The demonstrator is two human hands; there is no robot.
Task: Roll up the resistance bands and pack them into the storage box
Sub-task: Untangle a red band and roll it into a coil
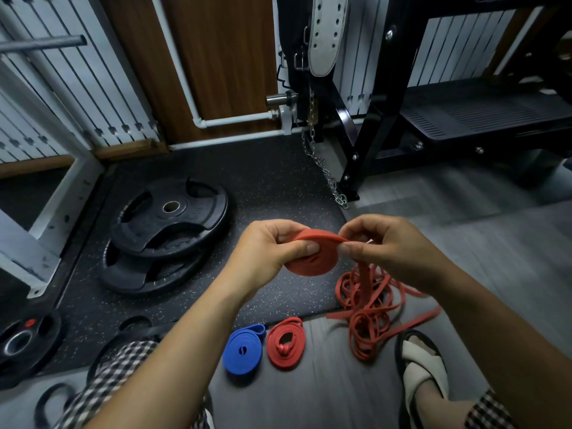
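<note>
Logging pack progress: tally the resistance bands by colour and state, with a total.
Blue, rolled, on floor: 1, the blue coil
Red, rolled, on floor: 1, the red coil
Red, being rolled: 1, the red roll, left hand and right hand both in grip on it
Red loose pile: tangled, count unclear
Total: 3 countable, plus the pile

Matt red rubber band roll (312,255), speckled rubber floor mat (263,181), glossy black metal rack frame (349,119).
</note>
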